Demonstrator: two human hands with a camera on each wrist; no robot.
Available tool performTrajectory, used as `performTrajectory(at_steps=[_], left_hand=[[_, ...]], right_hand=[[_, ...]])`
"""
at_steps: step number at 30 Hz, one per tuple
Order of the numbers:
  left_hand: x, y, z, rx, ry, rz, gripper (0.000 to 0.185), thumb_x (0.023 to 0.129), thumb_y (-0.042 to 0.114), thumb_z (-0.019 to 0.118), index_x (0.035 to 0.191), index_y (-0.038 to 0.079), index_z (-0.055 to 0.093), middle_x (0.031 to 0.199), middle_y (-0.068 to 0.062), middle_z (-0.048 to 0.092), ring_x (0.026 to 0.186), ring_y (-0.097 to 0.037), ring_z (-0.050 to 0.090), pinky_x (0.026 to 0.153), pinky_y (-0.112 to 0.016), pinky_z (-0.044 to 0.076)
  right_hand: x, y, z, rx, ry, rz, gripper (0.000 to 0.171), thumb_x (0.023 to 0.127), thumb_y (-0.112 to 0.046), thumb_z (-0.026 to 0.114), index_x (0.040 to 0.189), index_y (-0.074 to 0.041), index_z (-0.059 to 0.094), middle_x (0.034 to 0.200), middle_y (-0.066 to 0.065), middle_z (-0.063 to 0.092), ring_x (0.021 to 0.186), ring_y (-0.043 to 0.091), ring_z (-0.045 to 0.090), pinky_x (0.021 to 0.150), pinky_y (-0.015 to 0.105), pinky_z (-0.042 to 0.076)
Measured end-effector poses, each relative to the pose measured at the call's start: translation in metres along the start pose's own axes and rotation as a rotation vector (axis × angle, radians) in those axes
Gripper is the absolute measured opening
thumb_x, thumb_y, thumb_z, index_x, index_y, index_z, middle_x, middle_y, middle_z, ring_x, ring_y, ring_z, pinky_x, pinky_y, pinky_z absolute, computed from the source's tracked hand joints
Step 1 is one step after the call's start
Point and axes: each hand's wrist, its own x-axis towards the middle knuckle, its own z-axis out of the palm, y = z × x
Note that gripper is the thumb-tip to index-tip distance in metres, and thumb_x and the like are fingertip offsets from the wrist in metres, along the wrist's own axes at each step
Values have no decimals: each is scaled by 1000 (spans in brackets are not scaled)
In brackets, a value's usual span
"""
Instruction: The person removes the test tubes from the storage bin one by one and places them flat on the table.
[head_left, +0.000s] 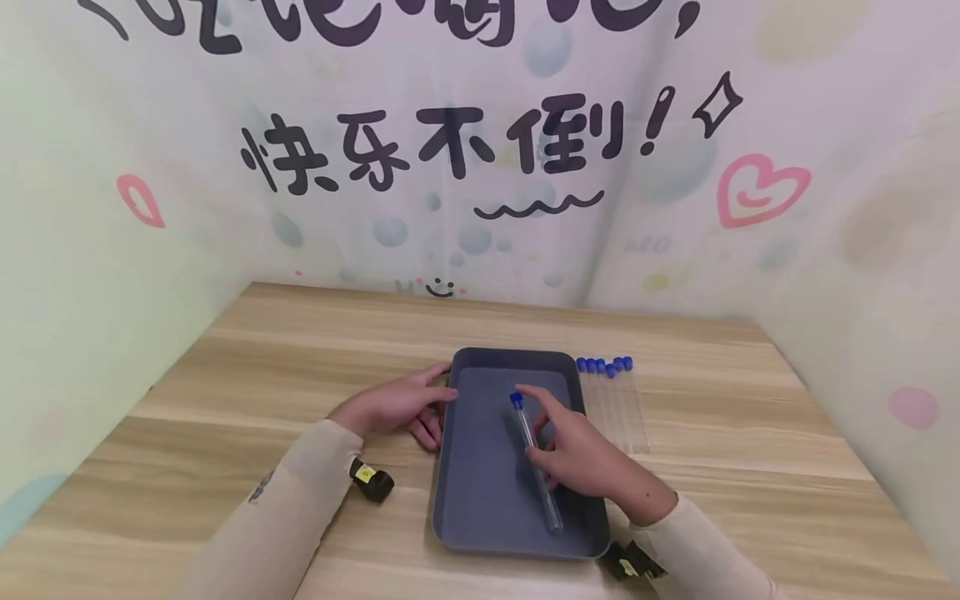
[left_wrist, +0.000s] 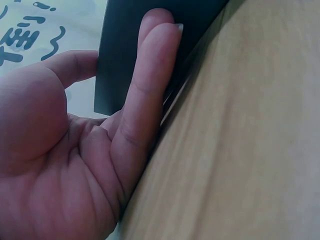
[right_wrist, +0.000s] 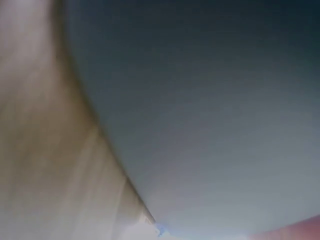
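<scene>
A grey rectangular tray (head_left: 487, 500) lies on the table. At its left side wall is my left hand (head_left: 401, 404), the thumb over the rim and the fingers along the outside. The left wrist view has these fingers (left_wrist: 145, 90) nearly straight against the tray's dark outer wall (left_wrist: 117, 50). Over the tray, my right hand (head_left: 581, 454) holds a clear test tube (head_left: 549, 500) with a blue cap between thumb and fingers. The tube slants, cap end away from me; whether its lower end touches the tray floor I cannot tell. Only blurred tray surface (right_wrist: 200, 125) fills most of the right wrist view.
Several more clear tubes (head_left: 618, 412) with blue caps lie side by side on the wooden table (head_left: 360, 333), just right of the tray. A printed cloth (head_left: 450, 242) hangs behind the table, with pale walls on both sides. Black straps (head_left: 372, 482) hang at both wrists.
</scene>
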Motion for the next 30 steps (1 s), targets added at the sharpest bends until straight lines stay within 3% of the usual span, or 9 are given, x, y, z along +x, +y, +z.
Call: performTrajectory(at_steps=[8, 19, 30], left_hand=[[-1, -3, 0, -6, -5, 5, 63, 107, 28, 45, 160, 31, 12, 94, -17, 58, 65, -22, 68, 63, -42, 64], [-1, 0, 0, 0, 1, 5, 64, 107, 28, 45, 161, 31, 10, 94, -17, 59, 65, -23, 69, 63, -43, 64], [0, -2, 0, -1, 9, -2, 66, 106, 28, 46, 161, 29, 9, 93, -18, 58, 66, -23, 69, 64, -44, 64]], right_hand=[[-2, -3, -7, 40, 26, 15, 80, 91, 0, 64, 156, -24, 26, 115, 20, 58, 56, 17, 64, 48, 33, 59], [-2, -3, -25, 39, 75, 5, 77, 93, 0, 63, 156, -21, 25, 120, 25, 54, 56, 17, 63, 51, 35, 60], [-2, 6, -42, 16, 137, 28, 78, 94, -2, 65, 157, -20, 22, 124, 25, 54, 63, 17, 65, 53, 30, 59]])
